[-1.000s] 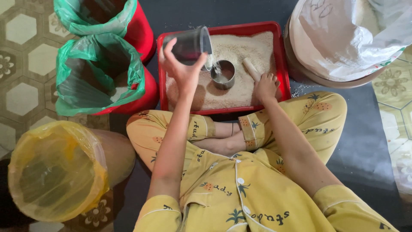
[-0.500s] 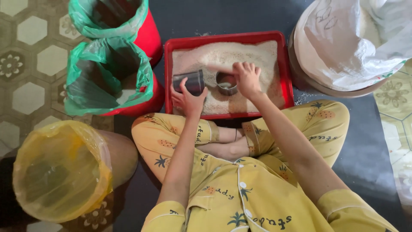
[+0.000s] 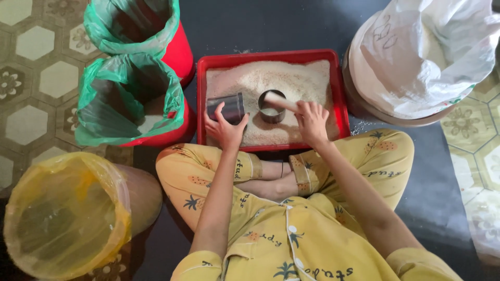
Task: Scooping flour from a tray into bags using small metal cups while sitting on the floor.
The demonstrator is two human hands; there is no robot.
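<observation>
Below, left hand point(image 3: 225, 130) gripping a dark cup point(image 3: 226, 107) tipped on its side over the rice in the red tray point(image 3: 338, 99), right hand point(image 3: 311, 120) closed around a pale stick point(image 3: 281, 101) laid across a metal ring point(image 3: 272, 106) just left of it, green-lined red buckets point(image 3: 172, 130) further left

Yellow pyjamas point(image 3: 291, 234) are worn, printed with small palm trees, pineapples and dark lettering, the top is fastened by white buttons, short sleeves are seen, trouser cuffs are ribbed, feet are bare
</observation>
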